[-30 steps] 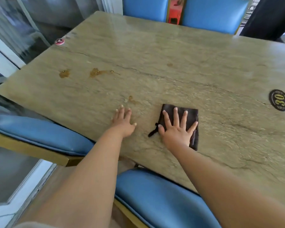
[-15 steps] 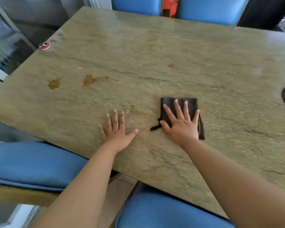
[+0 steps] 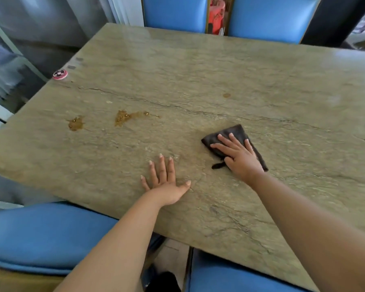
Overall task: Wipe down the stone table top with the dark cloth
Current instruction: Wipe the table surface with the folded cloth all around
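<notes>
right hand lies flat, fingers straight, pressing the cloth onto the tabletop; left hand rests flat, holding nothing. since a second ago the cloth has rotated, near-centre; the small stain beside it is gone. spills remain at left. long axis runs upper-left to lower-right, folded corner toward them.

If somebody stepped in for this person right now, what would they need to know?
Right hand: flat, fingers straight, pressing the dark cloth on the stone table top, near its middle.
Left hand: flat on bare stone by the near edge, holding nothing.
Done: cannot tell how much is wiped.
Left: two brown spills to the cloth's left, a small spot farther back, then the rest of the top.
</notes>
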Tool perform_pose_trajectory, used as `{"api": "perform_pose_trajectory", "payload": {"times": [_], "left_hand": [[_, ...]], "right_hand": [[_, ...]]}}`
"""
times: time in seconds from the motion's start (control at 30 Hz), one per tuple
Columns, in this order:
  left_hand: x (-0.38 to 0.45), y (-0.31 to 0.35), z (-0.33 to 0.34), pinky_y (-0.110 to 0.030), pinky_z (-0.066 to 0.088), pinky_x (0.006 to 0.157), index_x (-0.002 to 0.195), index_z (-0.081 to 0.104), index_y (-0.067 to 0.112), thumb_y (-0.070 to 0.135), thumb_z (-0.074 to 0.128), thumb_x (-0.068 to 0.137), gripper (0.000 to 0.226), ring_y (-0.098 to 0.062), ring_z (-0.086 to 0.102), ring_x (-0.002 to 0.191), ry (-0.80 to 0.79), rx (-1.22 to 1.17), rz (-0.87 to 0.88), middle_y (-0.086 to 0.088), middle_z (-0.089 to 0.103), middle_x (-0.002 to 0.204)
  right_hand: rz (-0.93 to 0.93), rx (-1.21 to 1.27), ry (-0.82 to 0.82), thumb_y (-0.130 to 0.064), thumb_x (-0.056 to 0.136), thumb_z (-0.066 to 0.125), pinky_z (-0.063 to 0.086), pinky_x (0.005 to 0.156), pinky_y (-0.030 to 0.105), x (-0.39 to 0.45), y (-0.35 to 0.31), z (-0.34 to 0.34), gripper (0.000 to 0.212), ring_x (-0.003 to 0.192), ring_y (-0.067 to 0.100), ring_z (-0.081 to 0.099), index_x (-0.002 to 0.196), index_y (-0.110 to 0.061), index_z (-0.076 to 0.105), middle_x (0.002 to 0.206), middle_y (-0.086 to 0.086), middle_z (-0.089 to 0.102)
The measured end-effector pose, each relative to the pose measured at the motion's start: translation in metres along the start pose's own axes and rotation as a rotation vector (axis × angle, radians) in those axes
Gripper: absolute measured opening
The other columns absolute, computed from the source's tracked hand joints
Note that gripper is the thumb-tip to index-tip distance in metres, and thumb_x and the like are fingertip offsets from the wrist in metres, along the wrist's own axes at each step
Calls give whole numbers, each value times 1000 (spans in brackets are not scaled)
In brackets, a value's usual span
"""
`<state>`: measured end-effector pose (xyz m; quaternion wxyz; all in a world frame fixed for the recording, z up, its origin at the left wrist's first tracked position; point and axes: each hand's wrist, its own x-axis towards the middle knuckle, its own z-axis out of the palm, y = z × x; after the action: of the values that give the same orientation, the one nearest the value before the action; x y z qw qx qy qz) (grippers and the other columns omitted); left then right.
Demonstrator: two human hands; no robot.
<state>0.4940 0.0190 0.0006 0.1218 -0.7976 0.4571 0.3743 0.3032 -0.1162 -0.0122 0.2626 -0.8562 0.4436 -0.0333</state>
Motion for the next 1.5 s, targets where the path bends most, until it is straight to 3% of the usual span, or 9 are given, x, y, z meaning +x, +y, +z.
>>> {"api": "perform_pose_trajectory", "payload": {"times": [0.2, 0.3, 0.4, 0.47, 0.57, 0.83, 1.27, 1.37, 1.5], "left_hand": [[-1, -6, -21, -61, -13, 113, 146, -29, 22, 65, 18, 95, 82, -38, -37, 137, -115, 18, 84, -5, -48, 146], [6, -17, -44, -48, -3, 119, 155, -2, 22, 46, 27, 101, 66, -39, -16, 146, -116, -46, 151, -7, -24, 159], [19, -32, -64, -35, 27, 114, 142, 46, 17, 21, 35, 98, 45, -33, 32, 139, 129, -218, 209, -14, 31, 154], [28, -41, -75, -34, 38, 103, 130, 58, 15, 18, 40, 96, 39, -31, 47, 128, 295, -256, 255, -13, 50, 140], [44, -51, -82, -35, 37, 103, 136, 50, 19, 17, 45, 95, 42, -24, 43, 130, 415, -135, 406, -4, 43, 144], [105, -20, -97, -35, 20, 119, 148, 34, 16, 14, 44, 97, 52, -20, 19, 146, 566, 9, 648, 1, 21, 159], [161, 12, -94, -39, 20, 120, 145, 41, 14, 36, 23, 98, 55, -15, 20, 147, 733, 52, 647, -1, 32, 156], [161, 12, -94, -41, 26, 118, 149, 34, 15, 38, 23, 98, 57, -16, 21, 147, 722, 73, 646, -1, 27, 158], [157, 9, -94, -40, 32, 115, 155, 11, 19, 39, 22, 99, 61, -16, 18, 148, 735, -43, 662, 1, 8, 163]], "right_hand": [[548, -80, 80, -40, 97, 28, -17, 113, 55, -15, -61, 39, 59, 145, 22, -23, 150, -40, 1, 160, -7, -16], [506, -74, 23, -44, 96, 27, -19, 111, 57, -10, -111, 63, 62, 143, 25, -28, 150, -40, -4, 158, -6, -22], [334, -152, -55, -50, 95, 28, -19, 111, 58, -19, -144, 85, 63, 142, 24, -30, 148, -46, -6, 158, -8, -24], [170, -216, -96, -57, 94, 27, -22, 110, 58, -33, -149, 91, 62, 141, 21, -32, 146, -52, -6, 157, -12, -23], [154, -269, -51, -71, 88, 23, -23, 107, 62, -48, -135, 89, 63, 140, 16, -33, 142, -60, -7, 157, -18, -20], [696, -164, 162, -77, 83, 13, -16, 102, 71, 24, -108, 67, 70, 141, 26, -32, 145, -52, -10, 158, -10, -22], [948, -102, 356, -74, 81, 18, -14, 105, 68, 196, 8, -23, 86, 144, 33, -21, 152, -31, -5, 161, 0, -11], [874, -81, 303, -69, 85, 21, -14, 106, 68, 237, 10, -37, 81, 144, 33, -22, 152, -32, -3, 161, -3, -12], [425, -103, 165, -50, 92, 30, -14, 112, 59, 245, -24, -29, 63, 147, 22, -17, 150, -44, 7, 161, -13, -5]]}}
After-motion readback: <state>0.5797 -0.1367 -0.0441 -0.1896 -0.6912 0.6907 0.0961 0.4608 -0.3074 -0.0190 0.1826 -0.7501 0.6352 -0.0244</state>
